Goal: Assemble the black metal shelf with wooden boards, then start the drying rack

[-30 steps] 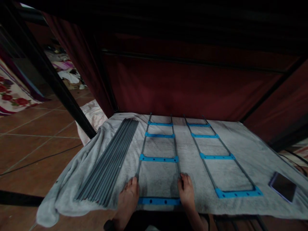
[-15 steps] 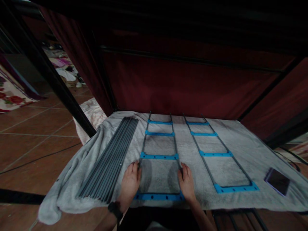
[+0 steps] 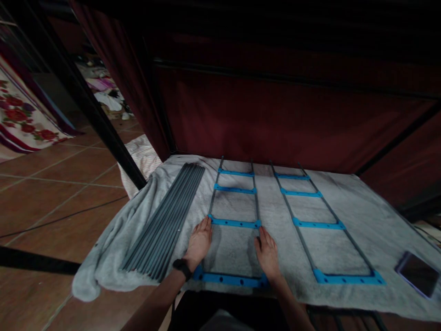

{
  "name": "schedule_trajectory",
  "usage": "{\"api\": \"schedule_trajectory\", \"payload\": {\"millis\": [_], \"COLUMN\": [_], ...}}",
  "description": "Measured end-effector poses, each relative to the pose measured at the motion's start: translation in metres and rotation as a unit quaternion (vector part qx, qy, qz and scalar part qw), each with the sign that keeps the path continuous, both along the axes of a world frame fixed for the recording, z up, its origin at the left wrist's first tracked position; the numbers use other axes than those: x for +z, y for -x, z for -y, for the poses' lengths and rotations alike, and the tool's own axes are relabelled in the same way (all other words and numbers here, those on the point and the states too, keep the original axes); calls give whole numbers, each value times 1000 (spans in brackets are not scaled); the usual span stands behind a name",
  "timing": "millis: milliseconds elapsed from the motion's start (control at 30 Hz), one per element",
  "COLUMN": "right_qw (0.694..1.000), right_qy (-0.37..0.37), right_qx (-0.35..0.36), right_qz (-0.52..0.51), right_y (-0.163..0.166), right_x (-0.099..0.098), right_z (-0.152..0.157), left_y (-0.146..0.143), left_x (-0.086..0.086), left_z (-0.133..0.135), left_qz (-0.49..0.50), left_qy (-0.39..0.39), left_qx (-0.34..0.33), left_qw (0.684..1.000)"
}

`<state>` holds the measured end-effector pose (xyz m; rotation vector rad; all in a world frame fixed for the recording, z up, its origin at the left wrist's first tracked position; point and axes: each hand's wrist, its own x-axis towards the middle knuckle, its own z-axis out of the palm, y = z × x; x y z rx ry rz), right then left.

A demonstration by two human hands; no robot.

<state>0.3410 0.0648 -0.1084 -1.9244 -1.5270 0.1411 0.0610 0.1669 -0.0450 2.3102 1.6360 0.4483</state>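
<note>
In front of me a ladder-like frame (image 3: 236,223) of thin grey tubes and blue crossbars lies flat on a grey blanket. My left hand (image 3: 200,240) is closed over its left tube, fingertips at the left end of the third crossbar from the back. Over the right tube, just below that crossbar's other end, my right hand (image 3: 267,252) is closed, thumb on the inner side. My palms hide parts of both tubes. A matching frame (image 3: 319,224) lies to the right, touched by neither hand. Left of my left hand lies a row of loose grey tubes (image 3: 165,220).
A phone (image 3: 418,273) lies at the blanket's right side. The grey blanket (image 3: 113,262) drapes over the left edge. Black metal posts (image 3: 93,105) and dark red cloth (image 3: 262,115) enclose the back. A cable (image 3: 69,215) runs across the tiled floor.
Both hands have slid slightly forward along the frame's tubes, the left reaching the third crossbar. My view has turned a little left. The frames appear to lie in the same places.
</note>
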Motion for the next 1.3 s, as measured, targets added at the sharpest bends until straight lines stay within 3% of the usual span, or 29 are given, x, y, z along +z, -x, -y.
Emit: {"api": "schedule_trajectory", "payload": {"millis": [133,200,333,467,600,767,867,1133,1300], "right_qw": [1000,999,999,1000,1000,1000,1000,999,999], "right_qy": [4,2,-2,-1,-5,-10,-13,-7,-18], "right_qx": [5,9,6,5,7,9,12,11,11], "right_qz": [-23,-32,-37,-31,-25,-23,-24,-31,-26], "right_y": [-3,-5,-8,-10,-9,-9,-10,-10,-10], "right_x": [0,-3,-10,-14,-13,-11,-12,-13,-15], "right_z": [1,1,1,0,0,2,3,2,2], "left_y": [12,27,62,75,67,80,97,94,93], "left_x": [11,18,29,27,28,50,60,56,65], "left_z": [-9,-14,-18,-19,-26,-46,-53,-44,-53], "left_qz": [45,41,-89,-184,-207,-134,-86,0,124], "left_qy": [2,-33,-82,-63,-38,72,84,122,157], "left_qx": [1,39,150,165,168,226,240,248,255], "left_qw": [999,998,981,967,963,962,963,961,946]}}
